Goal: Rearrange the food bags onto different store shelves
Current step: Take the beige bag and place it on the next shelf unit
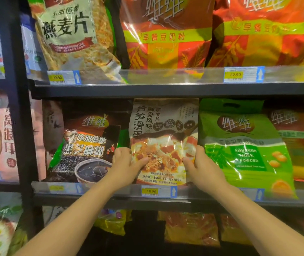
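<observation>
While both hands work the middle shelf, we grip a glossy cream-and-brown plastic bag of oatmeal by its lower edges: our left hand pinches the left side, thumb across the front, and our right hand clamps the right side the same way. Held at both sides, the floppy bag stays upright and flat-faced as it stands in the gap between a black sesame-paste bag and a green soybean-milk-powder bag, its base at the dark metal shelf behind a yellow price tag. We cannot tell whether it is going in or coming out. Orange soy-milk bags crowd the shelf above.
</observation>
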The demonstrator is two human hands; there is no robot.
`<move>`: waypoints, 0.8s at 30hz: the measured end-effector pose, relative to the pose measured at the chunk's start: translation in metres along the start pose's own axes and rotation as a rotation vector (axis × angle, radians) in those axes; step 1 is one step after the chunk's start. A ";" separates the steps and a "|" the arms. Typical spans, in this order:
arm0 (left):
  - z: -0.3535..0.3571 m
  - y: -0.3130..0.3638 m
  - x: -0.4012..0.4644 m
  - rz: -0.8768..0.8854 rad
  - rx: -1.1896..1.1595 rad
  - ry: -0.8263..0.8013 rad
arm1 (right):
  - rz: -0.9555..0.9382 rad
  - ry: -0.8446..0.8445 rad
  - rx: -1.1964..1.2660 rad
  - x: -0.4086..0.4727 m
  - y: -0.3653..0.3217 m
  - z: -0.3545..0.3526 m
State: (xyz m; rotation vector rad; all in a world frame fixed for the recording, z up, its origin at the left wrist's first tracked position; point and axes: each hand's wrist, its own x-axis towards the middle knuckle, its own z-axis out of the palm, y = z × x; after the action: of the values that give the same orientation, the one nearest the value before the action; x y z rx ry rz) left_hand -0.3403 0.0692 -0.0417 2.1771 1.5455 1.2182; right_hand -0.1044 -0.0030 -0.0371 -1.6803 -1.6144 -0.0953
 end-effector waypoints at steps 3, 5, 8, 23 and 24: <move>-0.007 0.004 -0.002 -0.019 -0.253 -0.064 | -0.008 0.003 0.125 0.003 -0.004 -0.004; -0.012 0.006 -0.003 -0.047 -0.287 -0.084 | -0.011 0.017 0.178 0.005 -0.007 -0.006; -0.021 0.007 -0.004 -0.053 -0.269 -0.048 | -0.003 0.033 0.252 0.006 -0.012 -0.008; -0.048 0.002 -0.020 -0.017 -0.559 -0.056 | -0.126 0.070 0.370 -0.007 -0.013 -0.026; -0.049 0.003 -0.021 -0.010 -0.564 -0.058 | -0.126 0.064 0.357 -0.005 -0.013 -0.027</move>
State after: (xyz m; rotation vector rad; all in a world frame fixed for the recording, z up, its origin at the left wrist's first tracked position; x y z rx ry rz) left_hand -0.3758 0.0368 -0.0193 1.8090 1.0207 1.3678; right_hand -0.1045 -0.0239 -0.0147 -1.2918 -1.5816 0.0723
